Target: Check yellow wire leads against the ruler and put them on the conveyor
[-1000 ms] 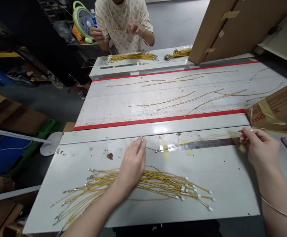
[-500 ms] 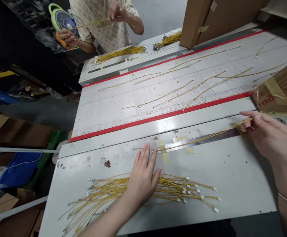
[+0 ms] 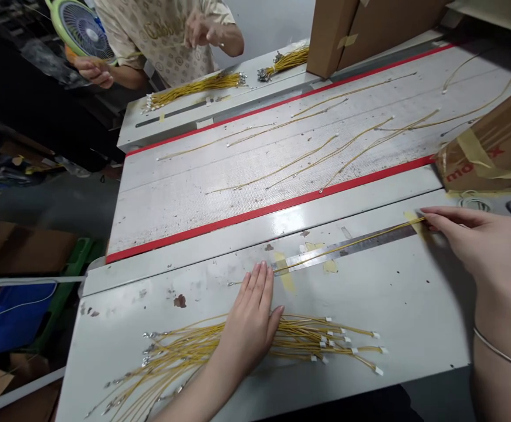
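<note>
A thin yellow wire (image 3: 347, 245) is stretched straight along a steel ruler (image 3: 378, 239) taped to the grey work surface. Its right end is pinched between the thumb and fingers of my right hand (image 3: 486, 246), just beyond the ruler's right end; the connector there is hidden. My left hand (image 3: 251, 322) lies flat, fingers stretched out side by side, the fingertips pressing the wire by the ruler's left end. A short length with a metal terminal (image 3: 230, 283) pokes out left of these fingers. Under my left palm and forearm spreads a pile of yellow wires (image 3: 301, 335) with white connectors at the right.
A conveyor belt (image 3: 171, 199) edged in red carries several loose wires. Cardboard boxes stand at the right (image 3: 497, 140) and far side (image 3: 332, 35). Across the belt, a co-worker (image 3: 162, 47) stands by bundled wires (image 3: 198, 88) and a green fan (image 3: 79, 29).
My right hand has lowered the wire's right end onto the ruler and drawn it straight. My left fingers lie closer together on it. The co-worker's hands have moved apart.
</note>
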`<state>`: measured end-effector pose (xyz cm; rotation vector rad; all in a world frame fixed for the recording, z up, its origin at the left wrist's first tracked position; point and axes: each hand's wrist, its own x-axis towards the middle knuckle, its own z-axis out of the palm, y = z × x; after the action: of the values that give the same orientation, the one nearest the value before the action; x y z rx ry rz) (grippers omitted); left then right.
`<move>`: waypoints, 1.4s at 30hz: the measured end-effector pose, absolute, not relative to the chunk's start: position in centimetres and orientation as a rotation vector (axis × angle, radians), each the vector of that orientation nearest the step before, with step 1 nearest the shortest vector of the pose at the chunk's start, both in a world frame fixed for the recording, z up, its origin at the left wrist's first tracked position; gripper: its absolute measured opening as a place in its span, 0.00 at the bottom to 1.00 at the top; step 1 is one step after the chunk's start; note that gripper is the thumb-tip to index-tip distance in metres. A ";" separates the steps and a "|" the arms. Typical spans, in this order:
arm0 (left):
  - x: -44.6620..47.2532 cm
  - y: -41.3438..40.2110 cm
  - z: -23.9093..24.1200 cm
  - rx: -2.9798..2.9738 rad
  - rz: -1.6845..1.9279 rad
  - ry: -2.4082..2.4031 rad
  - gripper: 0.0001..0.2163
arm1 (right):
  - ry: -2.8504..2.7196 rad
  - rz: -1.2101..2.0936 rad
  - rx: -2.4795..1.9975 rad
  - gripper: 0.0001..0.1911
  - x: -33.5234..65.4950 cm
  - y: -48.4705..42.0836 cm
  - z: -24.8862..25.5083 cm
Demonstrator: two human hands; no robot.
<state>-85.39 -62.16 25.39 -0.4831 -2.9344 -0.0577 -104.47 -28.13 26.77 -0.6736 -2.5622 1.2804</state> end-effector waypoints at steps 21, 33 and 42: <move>-85.4 -61.8 24.9 -0.424 0.042 -2.885 0.33 | -2.746 0.797 -0.434 0.07 -105.7 -27.8 25.8; -85.3 -61.6 24.5 -0.362 -0.010 -2.853 0.31 | -2.567 0.726 0.133 0.11 -104.6 -30.8 25.5; -85.3 -61.4 24.4 -0.326 -0.019 -2.871 0.25 | -2.787 1.038 1.444 0.05 -99.5 -43.2 27.8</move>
<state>-85.25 -61.39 24.43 -0.3260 -2.8715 -0.0188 -99.50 -43.23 27.79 1.4441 -2.7873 1.0382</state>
